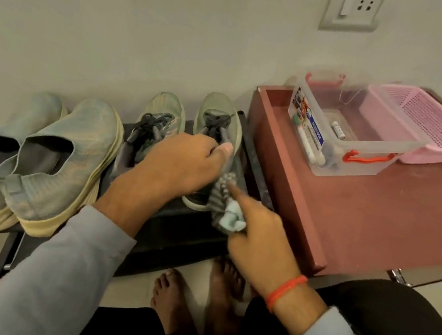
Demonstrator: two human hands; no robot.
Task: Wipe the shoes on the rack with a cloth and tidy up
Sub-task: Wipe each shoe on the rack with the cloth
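The left hand (185, 161) clamps the rightmost green shoe (219, 119) on the rack (188, 229); the right hand (258, 233) presses a bunched cloth (224, 209) against its near right side. Hard rubbing could shove it off.

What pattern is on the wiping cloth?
Grey-striped cloth with a pale blue part, head view.

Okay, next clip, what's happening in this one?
A person crouches at a low shoe rack. Their left hand steadies a green lace-up sneaker while the right hand presses a striped cloth against its side. Its mate and a grey slip-on pair sit alongside.
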